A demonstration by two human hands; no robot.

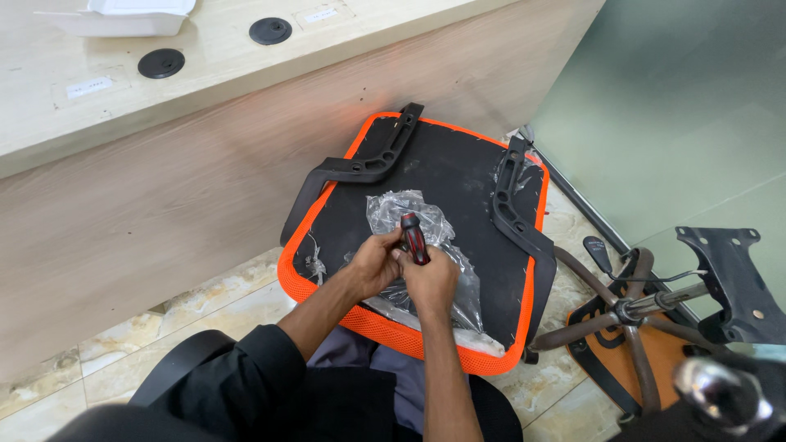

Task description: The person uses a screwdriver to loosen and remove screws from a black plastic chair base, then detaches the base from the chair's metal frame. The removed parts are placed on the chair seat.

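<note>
both hands at a screwdriver (414,238) over an upturned chair seat (458,176)
left hand (374,263) and right hand (429,278) closed round its short, rigid, probably light handle; the crinkly plastic bag (409,209) beneath looks flimsy and slippery

Your floor (205,307) is pale marbled tile; at its twelve o'clock rests the upturned orange-edged seat (458,176), leaning onto your lap; at three o'clock lies a chair base (630,315) with its black mounting plate (733,278).
</note>
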